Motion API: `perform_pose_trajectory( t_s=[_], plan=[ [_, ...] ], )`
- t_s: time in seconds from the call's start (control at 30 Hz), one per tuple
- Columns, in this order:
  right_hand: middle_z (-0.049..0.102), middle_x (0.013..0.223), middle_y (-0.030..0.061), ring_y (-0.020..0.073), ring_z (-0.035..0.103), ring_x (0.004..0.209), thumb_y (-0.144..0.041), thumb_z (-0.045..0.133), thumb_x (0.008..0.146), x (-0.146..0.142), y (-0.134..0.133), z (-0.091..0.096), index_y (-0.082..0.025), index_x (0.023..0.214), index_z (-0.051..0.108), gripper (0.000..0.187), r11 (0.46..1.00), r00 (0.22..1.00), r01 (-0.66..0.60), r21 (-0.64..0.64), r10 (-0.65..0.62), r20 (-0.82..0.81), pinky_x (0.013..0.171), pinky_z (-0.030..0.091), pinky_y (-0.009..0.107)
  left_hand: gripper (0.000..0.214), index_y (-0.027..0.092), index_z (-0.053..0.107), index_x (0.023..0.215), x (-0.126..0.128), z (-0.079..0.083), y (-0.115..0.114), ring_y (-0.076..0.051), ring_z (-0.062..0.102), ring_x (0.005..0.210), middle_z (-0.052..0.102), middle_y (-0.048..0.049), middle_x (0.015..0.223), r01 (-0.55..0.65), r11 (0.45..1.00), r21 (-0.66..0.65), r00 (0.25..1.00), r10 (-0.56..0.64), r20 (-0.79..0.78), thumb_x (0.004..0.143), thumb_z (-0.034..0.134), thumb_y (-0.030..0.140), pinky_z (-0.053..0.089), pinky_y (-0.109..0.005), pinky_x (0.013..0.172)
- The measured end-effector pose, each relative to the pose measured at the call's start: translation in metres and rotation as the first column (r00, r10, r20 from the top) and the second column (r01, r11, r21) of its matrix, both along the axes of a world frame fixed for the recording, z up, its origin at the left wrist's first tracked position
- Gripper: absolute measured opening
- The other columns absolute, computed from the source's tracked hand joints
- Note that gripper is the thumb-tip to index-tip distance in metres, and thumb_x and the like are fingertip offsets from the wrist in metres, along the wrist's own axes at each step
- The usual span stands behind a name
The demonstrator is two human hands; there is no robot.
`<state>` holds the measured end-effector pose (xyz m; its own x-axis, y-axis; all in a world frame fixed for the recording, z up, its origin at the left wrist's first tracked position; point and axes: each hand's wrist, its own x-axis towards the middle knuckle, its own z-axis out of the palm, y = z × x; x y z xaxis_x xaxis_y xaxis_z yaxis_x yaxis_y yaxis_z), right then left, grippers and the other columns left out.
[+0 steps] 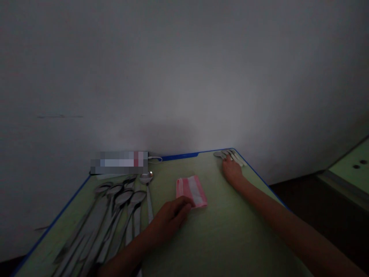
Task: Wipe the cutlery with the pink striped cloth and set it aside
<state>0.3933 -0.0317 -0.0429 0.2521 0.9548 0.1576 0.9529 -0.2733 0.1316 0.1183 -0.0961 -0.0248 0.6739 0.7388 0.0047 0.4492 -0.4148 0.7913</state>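
My left hand (173, 217) rests low over the table with its fingers curled at the near-left corner of a folded pink and white striped cloth (196, 190). Its thumb and forefinger seem to pinch that corner. At the far right corner of the table, my right hand (232, 169) reaches down among several spoons (219, 154) laid side by side. Its fingers are bent on one of the spoons, and the grip is partly hidden. To the left lies a loose spread of large metal spoons (124, 198), some overlapping. One shiny spoon (147, 177) lies apart, nearest my left wrist.
The pale green table (219, 231) has a blue edge. A blurred-out box-like object (119, 163) stands at the back left, with a white cable (155, 158) beside it. A grey wall (184, 77) rises behind. Another pale green surface (351, 161) is at the right.
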Motion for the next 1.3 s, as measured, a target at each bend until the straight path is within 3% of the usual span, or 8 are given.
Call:
perform_pose_trajectory(
  t_s=[0.33, 0.57, 0.67, 0.73, 0.8, 0.87, 1.07, 1.3],
  plan=[
    [0.049, 0.113, 0.0213, 0.0235, 0.060, 0.085, -0.008, 0.023, 0.086, -0.001, 0.015, -0.002, -0.008, 0.107, 0.056, 0.038, 0.999, 1.000, -0.015, 0.043, 0.016, -0.022, 0.069, 0.046, 0.034, 0.026, 0.020, 0.058, 0.093, -0.001, 0.002, 0.002, -0.016, 0.058, 0.079, 0.064, -0.0013, 0.088, 0.004, 1.000, -0.031, 1.000, -0.004, -0.018, 0.087, 0.036, 0.030, 0.041, -0.023, 0.071],
    [0.048, 0.116, 0.0159, 0.0241, 0.054, 0.096, -0.012, 0.030, 0.087, -0.029, -0.017, -0.003, -0.015, 0.116, 0.048, 0.035, 0.973, 0.974, -0.186, 0.137, 0.201, -0.103, 0.078, 0.042, 0.037, 0.024, 0.018, 0.054, 0.096, -0.002, 0.001, 0.001, -0.014, 0.056, 0.070, 0.062, -0.0009, 0.080, -0.057, 0.998, -0.007, 0.998, 0.057, 0.004, 0.088, 0.035, 0.030, 0.040, -0.022, 0.062],
    [0.048, 0.117, 0.0097, 0.0160, 0.054, 0.095, -0.017, 0.028, 0.089, -0.051, -0.033, -0.009, -0.020, 0.123, 0.042, 0.036, 0.908, 0.878, -0.346, 0.236, 0.402, -0.259, 0.081, 0.043, 0.029, 0.023, 0.017, 0.051, 0.094, -0.010, 0.008, 0.007, -0.013, 0.055, 0.068, 0.060, -0.0009, 0.077, -0.086, 0.994, 0.071, 0.996, 0.087, -0.013, 0.088, 0.034, 0.031, 0.039, -0.022, 0.060],
    [0.049, 0.113, 0.0090, 0.0141, 0.052, 0.099, -0.022, 0.023, 0.092, -0.066, -0.043, -0.012, -0.019, 0.122, 0.042, 0.036, 0.830, 0.731, -0.405, 0.384, 0.546, -0.410, 0.086, 0.041, 0.027, 0.022, 0.018, 0.050, 0.094, -0.023, 0.017, 0.015, -0.014, 0.056, 0.072, 0.061, -0.0024, 0.083, -0.074, 0.985, 0.154, 0.993, 0.087, -0.083, 0.088, 0.034, 0.032, 0.040, -0.023, 0.063],
    [0.048, 0.111, 0.0095, 0.0151, 0.051, 0.099, -0.029, 0.026, 0.091, -0.081, -0.051, -0.012, -0.019, 0.120, 0.045, 0.036, 0.757, 0.579, -0.468, 0.455, 0.652, -0.489, 0.088, 0.041, 0.029, 0.022, 0.018, 0.050, 0.094, -0.042, 0.026, 0.026, -0.015, 0.056, 0.073, 0.060, -0.0041, 0.089, -0.058, 0.965, 0.256, 0.960, 0.124, -0.251, 0.087, 0.036, 0.034, 0.041, -0.025, 0.066],
    [0.046, 0.115, 0.0097, 0.0173, 0.051, 0.098, -0.037, 0.040, 0.086, -0.095, -0.058, -0.010, -0.021, 0.120, 0.047, 0.038, 0.700, 0.509, -0.588, 0.405, 0.710, -0.487, 0.087, 0.041, 0.032, 0.021, 0.018, 0.052, 0.091, -0.064, 0.034, 0.037, -0.017, 0.056, 0.080, 0.059, -0.0067, 0.095, -0.034, 0.931, 0.364, 0.860, 0.213, -0.463, 0.084, 0.039, 0.034, 0.040, -0.027, 0.070],
    [0.046, 0.112, 0.0093, 0.0189, 0.049, 0.098, -0.039, 0.047, 0.081, -0.124, -0.060, -0.007, -0.023, 0.119, 0.049, 0.040, 0.716, 0.571, -0.599, 0.359, 0.696, -0.436, 0.087, 0.039, 0.036, 0.022, 0.017, 0.058, 0.071, -0.112, 0.045, 0.058, -0.019, 0.056, 0.061, 0.062, -0.0051, 0.068, -0.054, 0.951, 0.305, 0.732, 0.245, -0.636, 0.074, 0.052, 0.038, 0.036, -0.027, 0.053],
    [0.046, 0.113, 0.0099, 0.0176, 0.052, 0.093, -0.037, 0.047, 0.082, -0.133, -0.040, -0.016, -0.021, 0.114, 0.053, 0.036, 0.749, 0.632, -0.519, 0.412, 0.660, -0.405, 0.086, 0.042, 0.034, 0.013, 0.018, 0.062, 0.077, -0.140, 0.055, 0.073, -0.018, 0.059, 0.072, 0.066, -0.0047, 0.080, -0.127, 0.939, 0.321, 0.642, 0.324, -0.695, 0.071, 0.057, 0.029, 0.039, -0.023, 0.060]
  ],
)
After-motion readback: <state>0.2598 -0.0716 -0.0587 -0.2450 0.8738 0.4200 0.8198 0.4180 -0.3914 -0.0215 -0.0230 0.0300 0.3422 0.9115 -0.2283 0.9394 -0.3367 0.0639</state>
